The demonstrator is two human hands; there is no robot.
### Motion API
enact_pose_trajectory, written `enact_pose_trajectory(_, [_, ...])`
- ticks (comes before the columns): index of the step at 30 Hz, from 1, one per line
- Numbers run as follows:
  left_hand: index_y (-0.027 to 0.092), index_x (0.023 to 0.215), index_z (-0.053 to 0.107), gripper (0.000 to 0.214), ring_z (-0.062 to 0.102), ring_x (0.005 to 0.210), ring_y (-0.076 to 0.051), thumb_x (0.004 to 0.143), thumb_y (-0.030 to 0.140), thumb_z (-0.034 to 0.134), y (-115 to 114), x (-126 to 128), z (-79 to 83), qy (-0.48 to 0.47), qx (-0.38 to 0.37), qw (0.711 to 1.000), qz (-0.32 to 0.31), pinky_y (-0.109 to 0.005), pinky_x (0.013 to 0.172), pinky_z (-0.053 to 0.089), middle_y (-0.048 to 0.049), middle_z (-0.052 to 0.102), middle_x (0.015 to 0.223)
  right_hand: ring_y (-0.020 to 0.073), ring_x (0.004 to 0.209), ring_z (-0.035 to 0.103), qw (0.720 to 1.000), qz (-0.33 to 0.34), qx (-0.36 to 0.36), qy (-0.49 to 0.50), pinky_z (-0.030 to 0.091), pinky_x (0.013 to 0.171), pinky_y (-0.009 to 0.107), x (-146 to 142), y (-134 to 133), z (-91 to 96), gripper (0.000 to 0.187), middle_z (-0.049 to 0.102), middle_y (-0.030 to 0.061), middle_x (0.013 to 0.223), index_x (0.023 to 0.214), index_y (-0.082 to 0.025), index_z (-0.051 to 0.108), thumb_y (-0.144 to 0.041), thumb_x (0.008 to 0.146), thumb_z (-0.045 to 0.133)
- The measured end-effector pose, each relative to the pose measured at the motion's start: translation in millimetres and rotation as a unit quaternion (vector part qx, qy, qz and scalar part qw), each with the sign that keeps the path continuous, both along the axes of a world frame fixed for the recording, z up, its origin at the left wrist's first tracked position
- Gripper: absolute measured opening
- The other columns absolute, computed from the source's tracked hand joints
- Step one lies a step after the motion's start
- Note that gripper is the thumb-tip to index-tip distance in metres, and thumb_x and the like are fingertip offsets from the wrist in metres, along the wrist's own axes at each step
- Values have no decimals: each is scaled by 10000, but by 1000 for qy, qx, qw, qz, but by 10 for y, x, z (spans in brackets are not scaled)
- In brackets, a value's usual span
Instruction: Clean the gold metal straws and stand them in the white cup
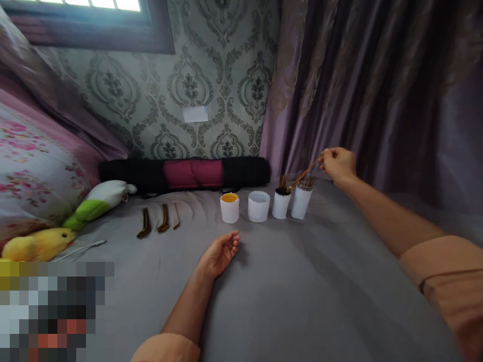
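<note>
Four white cups stand in a row on the grey bed sheet (pixel 302 281). The leftmost cup (pixel 230 207) holds something orange-yellow, the second cup (pixel 258 205) looks empty, the third cup (pixel 281 203) and the fourth cup (pixel 301 200) hold brown sticks. My right hand (pixel 338 165) pinches a thin orange-brown stick (pixel 305 175), its lower end at the rim of the third cup. My left hand (pixel 221 253) rests on the sheet in front of the leftmost cup, palm up, fingers loosely curled, holding nothing.
Three brown sticks (pixel 160 220) lie on the sheet to the left of the cups. A black and pink bolster (pixel 184 174) lies against the wallpapered wall. Soft toys (pixel 94 203) and a floral pillow (pixel 33 176) are at the left, purple curtains (pixel 377 90) at the right.
</note>
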State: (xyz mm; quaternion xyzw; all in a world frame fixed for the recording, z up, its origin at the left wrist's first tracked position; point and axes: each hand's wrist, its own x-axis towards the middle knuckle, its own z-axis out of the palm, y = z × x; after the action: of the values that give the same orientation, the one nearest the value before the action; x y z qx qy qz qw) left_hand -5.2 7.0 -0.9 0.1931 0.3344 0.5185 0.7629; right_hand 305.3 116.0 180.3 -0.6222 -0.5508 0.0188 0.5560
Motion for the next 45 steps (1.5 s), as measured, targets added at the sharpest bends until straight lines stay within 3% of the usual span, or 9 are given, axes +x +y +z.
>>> enact_pose_trajectory(3, [75,885,546,128,522,553,-53,772,95,491,-3,-3,-5,-2,5,1000,0,-154,500,435,-46,572,699,49,444,503,998,-30,23,-49,375,447,154,-51,-9,6,254,659,66,724,833,-116,598,-283,805,408])
enact_pose_trajectory(9, [77,883,544,129,526,558,-57,769,89,484,-8,-5,-9,-6,5,1000,1,-158,505,437,-46,573,702,81,467,539,995,-27,20,-98,410,501,199,-155,-10,6,204,636,25,645,765,-144,593,-248,800,421])
enact_pose_trajectory(30, [78,906,539,151,525,562,-59,763,103,497,-8,3,-9,-1,5,1000,1,-157,500,427,-47,569,713,66,432,526,981,109,-30,-161,396,495,195,-369,248,-324,163,635,-12,637,746,-171,575,-236,788,432])
enact_pose_trajectory(45, [74,917,542,165,529,570,-66,763,107,491,14,-9,-50,1,9,1000,3,-163,503,427,-55,574,725,55,458,537,960,154,-112,-204,389,482,166,-458,263,-446,200,644,0,685,761,-152,583,-225,798,400])
